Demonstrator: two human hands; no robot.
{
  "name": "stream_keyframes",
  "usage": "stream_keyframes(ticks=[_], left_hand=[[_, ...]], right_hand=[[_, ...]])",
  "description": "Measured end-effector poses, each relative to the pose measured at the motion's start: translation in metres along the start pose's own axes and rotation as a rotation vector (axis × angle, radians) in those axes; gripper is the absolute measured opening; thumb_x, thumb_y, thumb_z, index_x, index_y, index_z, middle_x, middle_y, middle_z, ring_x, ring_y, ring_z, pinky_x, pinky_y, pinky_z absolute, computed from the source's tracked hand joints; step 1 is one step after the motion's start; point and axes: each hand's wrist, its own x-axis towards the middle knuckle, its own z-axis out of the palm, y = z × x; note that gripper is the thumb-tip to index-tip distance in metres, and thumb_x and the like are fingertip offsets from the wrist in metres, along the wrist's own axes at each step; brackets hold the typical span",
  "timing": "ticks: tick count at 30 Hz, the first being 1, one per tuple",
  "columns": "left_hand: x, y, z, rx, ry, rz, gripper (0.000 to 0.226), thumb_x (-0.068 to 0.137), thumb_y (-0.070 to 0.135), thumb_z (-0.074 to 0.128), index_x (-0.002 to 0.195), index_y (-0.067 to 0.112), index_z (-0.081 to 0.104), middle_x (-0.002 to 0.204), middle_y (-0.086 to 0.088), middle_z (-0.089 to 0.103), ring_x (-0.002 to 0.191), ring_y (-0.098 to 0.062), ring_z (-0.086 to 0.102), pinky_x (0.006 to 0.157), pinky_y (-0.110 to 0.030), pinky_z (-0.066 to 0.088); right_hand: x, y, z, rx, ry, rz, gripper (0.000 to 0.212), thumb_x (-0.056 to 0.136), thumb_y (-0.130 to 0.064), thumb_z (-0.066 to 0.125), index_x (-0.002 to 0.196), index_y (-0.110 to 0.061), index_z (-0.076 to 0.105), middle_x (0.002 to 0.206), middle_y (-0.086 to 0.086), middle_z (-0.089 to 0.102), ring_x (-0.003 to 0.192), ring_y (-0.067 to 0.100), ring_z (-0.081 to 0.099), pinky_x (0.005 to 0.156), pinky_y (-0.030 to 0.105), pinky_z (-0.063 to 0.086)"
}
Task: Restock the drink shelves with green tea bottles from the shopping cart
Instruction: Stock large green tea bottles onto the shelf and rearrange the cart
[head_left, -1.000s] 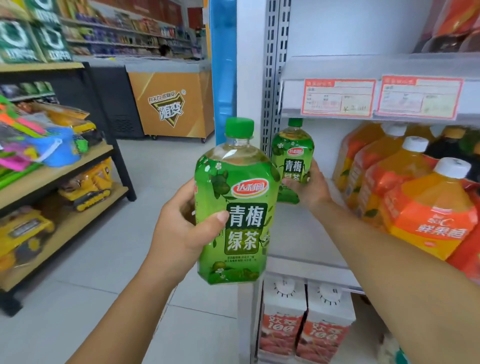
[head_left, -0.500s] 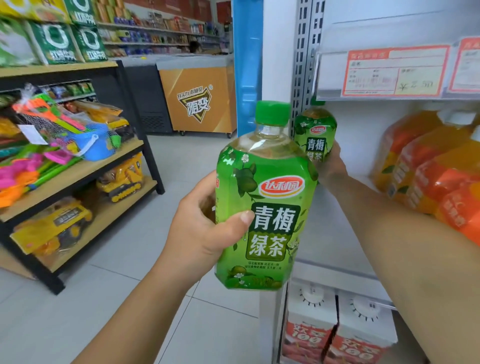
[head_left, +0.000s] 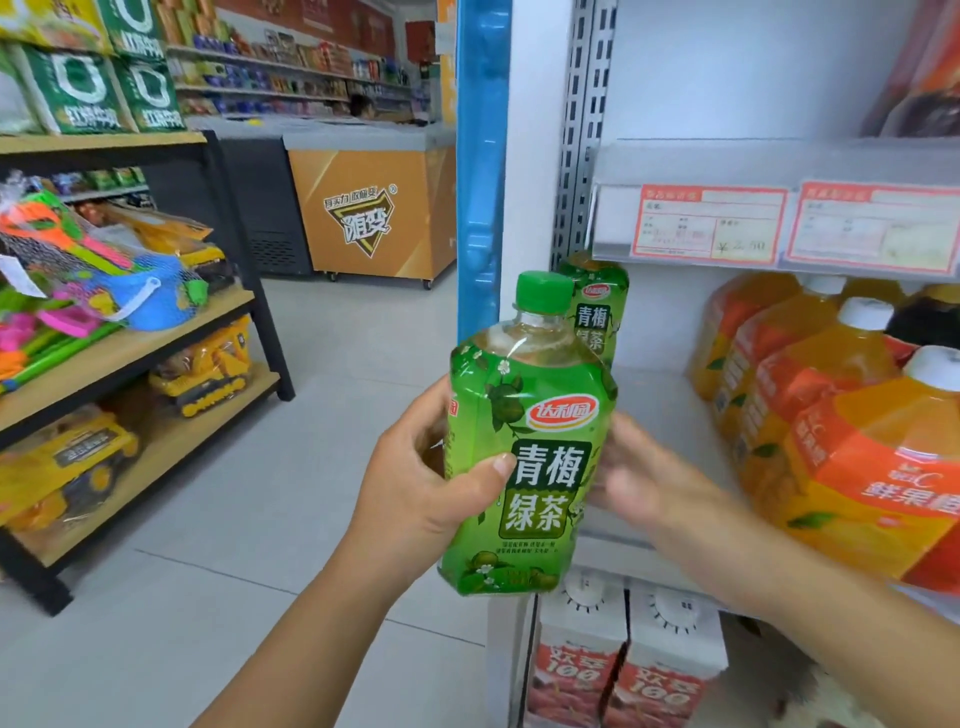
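My left hand (head_left: 431, 483) grips green tea bottle (head_left: 524, 467), right hand (head_left: 644, 483) empty, loose beside it; I'd stand it upright by shelved bottle (head_left: 597, 306) beyond.

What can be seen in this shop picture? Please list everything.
held tea bottle: 1, green, in front of the shelf
back tea bottle: 1, green, standing at the shelf's back left
juice bottles: at least 4, orange with white caps, right side of the same shelf
cartons: 2, white and red, shelf below
price tags: 2, red and white, shelf edge above
freezer: 1, orange, across the aisle
toy trucks: 2, yellow, lower levels of the left rack
bucket: 1, blue, in a net, on the left rack
left hand: grips the held tea bottle
right hand: blurred, beside that bottle's right side
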Motion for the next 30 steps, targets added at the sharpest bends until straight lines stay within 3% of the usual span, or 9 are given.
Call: stream_keyframes(ticks=[2,6,11,14,16,19,22,26,30], left_hand=[[-0.002,-0.003,0.007,-0.006,-0.030,-0.010,0.039,0.063,0.031,0.072,0.102,0.025,0.067,0.094,0.006,0.076,0.085,-0.008,0.071,0.069,-0.021,0.055],[-0.002,0.004,0.019,0.183,-0.191,0.018,0.055,0.068,0.037,0.074,0.121,0.034,0.060,0.118,0.011,0.066,0.112,-0.008,0.062,0.092,-0.023,0.049],[0.034,0.002,0.005,0.658,0.259,0.318,0.070,0.081,0.052,0.061,0.143,0.025,0.039,0.135,0.009,0.042,0.128,-0.010,0.042,0.108,-0.024,0.036],[0.050,-0.024,0.020,0.703,0.200,0.272,0.095,0.082,0.052,0.063,0.155,0.019,0.012,0.159,0.000,0.022,0.146,-0.009,0.017,0.119,-0.018,0.014],[0.056,-0.039,0.031,0.665,0.197,0.241,0.099,0.083,0.046,0.066,0.155,0.018,0.003,0.161,-0.002,0.016,0.146,-0.004,0.011,0.114,-0.008,0.005],[0.063,-0.053,0.036,0.612,0.237,0.340,0.084,0.087,0.034,0.057,0.153,0.011,0.012,0.159,-0.010,0.021,0.147,-0.015,0.019,0.117,-0.014,0.011],[0.065,-0.059,0.037,0.617,0.256,0.401,0.074,0.087,0.027,0.054,0.150,0.003,0.023,0.154,-0.021,0.028,0.144,-0.028,0.027,0.117,-0.018,0.016],[0.064,-0.060,0.038,0.626,0.263,0.381,0.074,0.087,0.028,0.053,0.150,0.003,0.023,0.153,-0.022,0.029,0.144,-0.027,0.026,0.118,-0.019,0.018],[0.063,-0.060,0.039,0.623,0.260,0.372,0.074,0.088,0.030,0.052,0.151,0.005,0.021,0.154,-0.020,0.028,0.145,-0.024,0.024,0.118,-0.016,0.015]], right_hand=[[-0.017,-0.006,0.005,-0.148,-0.033,-0.005,0.092,0.064,-0.035,0.087,0.140,-0.034,0.036,0.133,-0.016,0.057,0.122,0.005,0.054,0.094,0.024,0.048],[-0.031,-0.018,-0.010,-0.264,0.270,-0.054,0.074,0.050,-0.020,0.089,0.116,-0.032,0.058,0.109,-0.012,0.071,0.102,0.006,0.065,0.081,0.023,0.052],[-0.036,-0.016,-0.043,-0.360,0.499,-0.095,0.080,0.050,-0.026,0.093,0.120,-0.034,0.055,0.114,-0.008,0.069,0.106,0.009,0.064,0.093,0.033,0.050],[-0.023,-0.001,-0.057,-0.415,0.582,-0.050,0.080,0.058,-0.008,0.087,0.128,-0.024,0.051,0.110,-0.012,0.067,0.098,-0.006,0.062,0.087,0.015,0.049],[-0.014,0.012,-0.067,-0.431,0.608,-0.023,0.076,0.063,-0.008,0.086,0.129,-0.025,0.050,0.111,-0.013,0.066,0.101,-0.005,0.061,0.089,0.018,0.050],[0.000,0.031,-0.082,-0.390,0.643,0.000,0.071,0.067,-0.008,0.083,0.128,-0.025,0.050,0.115,-0.008,0.066,0.111,0.011,0.059,0.099,0.042,0.048],[0.019,0.043,-0.092,-0.341,0.667,-0.008,0.071,0.072,-0.011,0.081,0.132,-0.022,0.045,0.120,-0.007,0.063,0.117,0.016,0.056,0.103,0.047,0.044],[0.038,0.057,-0.094,-0.307,0.785,-0.036,0.079,0.077,-0.010,0.077,0.139,-0.019,0.027,0.135,-0.001,0.050,0.124,0.014,0.048,0.107,0.039,0.041],[0.050,0.077,-0.090,-0.372,0.944,-0.083,0.069,0.083,-0.019,0.072,0.137,-0.027,0.031,0.135,-0.004,0.050,0.123,0.011,0.047,0.098,0.030,0.044]])
